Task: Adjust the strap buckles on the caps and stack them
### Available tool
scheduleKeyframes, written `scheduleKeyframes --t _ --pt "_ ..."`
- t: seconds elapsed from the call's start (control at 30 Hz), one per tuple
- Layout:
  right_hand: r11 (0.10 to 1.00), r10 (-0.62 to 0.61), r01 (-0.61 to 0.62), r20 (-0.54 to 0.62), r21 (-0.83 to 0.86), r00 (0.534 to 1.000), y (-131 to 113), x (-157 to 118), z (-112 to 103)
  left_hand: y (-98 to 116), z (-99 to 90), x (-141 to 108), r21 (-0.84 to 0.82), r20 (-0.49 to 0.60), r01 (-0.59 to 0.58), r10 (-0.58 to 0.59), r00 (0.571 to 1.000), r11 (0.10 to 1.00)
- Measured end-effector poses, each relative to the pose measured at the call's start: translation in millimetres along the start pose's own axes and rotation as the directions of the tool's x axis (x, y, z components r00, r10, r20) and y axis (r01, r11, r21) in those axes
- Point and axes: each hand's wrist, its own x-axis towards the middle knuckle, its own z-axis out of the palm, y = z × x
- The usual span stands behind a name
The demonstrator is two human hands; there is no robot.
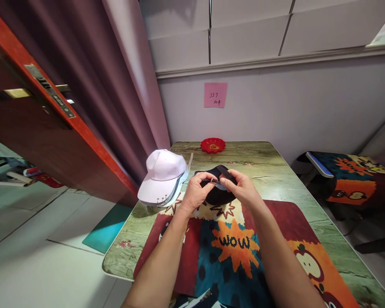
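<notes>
A black cap (pixel 220 196) is between my two hands over the far edge of the patterned mat. My left hand (pixel 199 190) pinches one end of the cap's back strap, close to a small metal buckle (pixel 217 182). On the other side of the buckle, my right hand (pixel 242 188) grips the dark strap (pixel 225 172), thumb and fingers pressed together. The fingers partly cover the buckle, so how the strap runs through it cannot be made out. Left of my hands sits a white cap (pixel 163 171) with small rings on its brim, stacked on a light-blue one (pixel 179 190).
The wood-patterned table (pixel 250 160) carries a colourful mat (pixel 208 252) and a red scalloped dish (pixel 213 145) at the back. A pink note (pixel 215 95) is stuck to the wall. A door (pixel 51 128) and curtain (pixel 115 64) stand left; a covered stool (pixel 356 179) stands right.
</notes>
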Motion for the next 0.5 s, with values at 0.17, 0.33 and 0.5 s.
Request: scheduleKeyframes --t 0.17,0.33,0.5 --pt "0.997 0.056 -0.055 0.002 -0.062 0.998 9.0 1.7 5.5 -3.8 6.7 -0.4 -0.201 -0.018 0.06 -0.065 0.998 0.978" --pt "0.991 -0.006 -0.007 -0.103 -0.13 0.995 7.3 2.7 5.7 4.5 6.5 -1.8 0.068 -0.027 -0.022 0.023 0.999 0.997" --pt "0.982 0.144 -0.122 -0.151 0.144 0.978 4.0 5.0 11.3 14.1 15.2 -5.9 0.342 -0.103 -0.104 0.147 0.984 0.934"
